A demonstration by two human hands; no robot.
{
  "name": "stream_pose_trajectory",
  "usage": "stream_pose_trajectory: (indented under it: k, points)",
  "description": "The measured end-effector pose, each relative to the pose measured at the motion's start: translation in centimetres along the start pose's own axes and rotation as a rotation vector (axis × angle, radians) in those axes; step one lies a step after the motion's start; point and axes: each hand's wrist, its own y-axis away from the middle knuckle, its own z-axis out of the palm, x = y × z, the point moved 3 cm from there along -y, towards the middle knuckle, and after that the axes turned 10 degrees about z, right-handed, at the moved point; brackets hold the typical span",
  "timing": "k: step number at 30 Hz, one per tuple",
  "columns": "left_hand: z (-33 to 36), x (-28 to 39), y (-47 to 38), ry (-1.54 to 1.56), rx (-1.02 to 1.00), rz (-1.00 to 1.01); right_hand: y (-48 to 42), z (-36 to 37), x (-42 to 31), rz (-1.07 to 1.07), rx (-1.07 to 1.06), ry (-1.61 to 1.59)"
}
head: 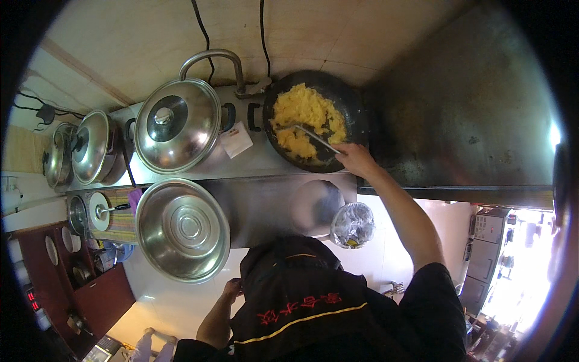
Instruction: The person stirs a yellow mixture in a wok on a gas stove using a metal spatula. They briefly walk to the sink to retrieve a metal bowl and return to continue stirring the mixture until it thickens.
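Note:
My right hand (354, 158) grips the metal handle of a spatula or ladle (319, 140). The tool's head is in a black wok (354, 107) on the steel stove top, partly hidden among yellow scrambled eggs (305, 106). The eggs lie in loose clumps, mostly across the left and middle of the wok. My left hand (233, 288) is low, against my dark apron (298, 289) at the waist. Its fingers are partly hidden, so whether it holds anything does not show.
Left of the wok stand a large lidded pot (194, 122), a white packet or card (236, 140) and a curved faucet pipe (212, 53). A wide steel basin (156, 217) juts over the counter's front edge. A bag-lined bin (353, 221) stands below. A metal panel (452, 113) borders the right.

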Motion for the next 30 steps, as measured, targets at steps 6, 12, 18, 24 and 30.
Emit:
stream_pose_trajectory:
  k: [6, 12, 18, 24, 30]
  points:
    - [1.1, 1.3, 1.3, -0.113, 0.018, -0.024, 4.0, -6.5, 3.5, 0.131, -0.050, 0.387]
    - [0.8, 0.6, 0.4, -0.018, 0.010, -0.015, 0.2, -7.5, 1.6, 0.058, 0.103, 0.334]
    - [-0.1, -0.6, -1.1, -0.149, -0.091, 0.149, 5.9, -11.5, -0.7, 0.234, -0.100, 0.337]
    - [0.3, -0.3, -0.5, -0.264, -0.026, 0.035, 8.1, -10.0, -1.6, 0.240, -0.229, 0.401]
    - [0.2, 1.1, 0.1, -0.101, -0.021, 0.005, 2.3, -3.4, -4.4, 0.029, -0.067, 0.228]
